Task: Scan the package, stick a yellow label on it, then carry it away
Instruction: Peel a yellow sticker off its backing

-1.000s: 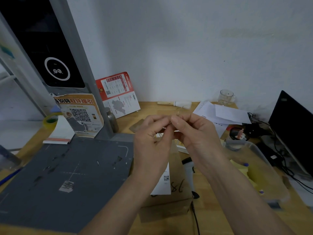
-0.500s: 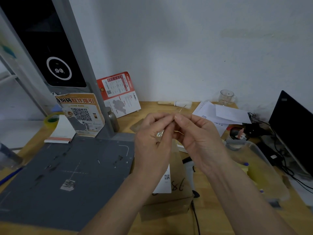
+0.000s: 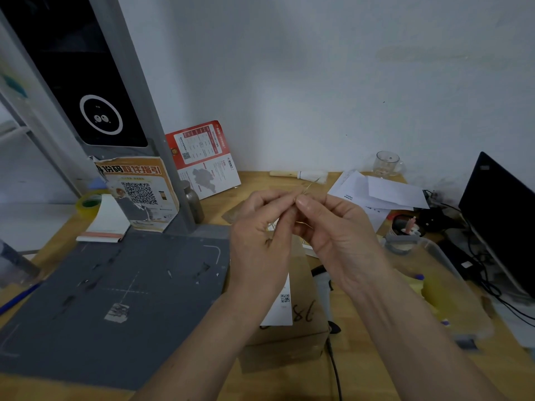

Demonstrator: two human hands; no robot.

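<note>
The package (image 3: 304, 316) is a small brown cardboard box on the wooden desk, right of the grey scan pad (image 3: 115, 285). It has a white shipping label (image 3: 282, 305) and a handwritten number on top. Both hands are raised together above the box's far end. My left hand (image 3: 260, 241) and my right hand (image 3: 338, 235) pinch a thin pale yellowish sticker (image 3: 307, 187) between their fingertips. The sticker is seen edge-on and pokes up to the right; most of it is hidden by the fingers. My forearms cover part of the box.
The scanner tower (image 3: 95, 91) with its black screen stands at the back left. On the right stands a clear plastic bin (image 3: 451, 287) holding yellow items, with a black laptop (image 3: 500, 215) and cables beyond. Papers (image 3: 379, 192) and a glass cup (image 3: 388, 163) lie at the back. A tape roll (image 3: 88, 201) is at far left.
Both hands stay together over the box with the fingertips working on the sticker. The sticker's free end now pokes out a little farther up and right.
</note>
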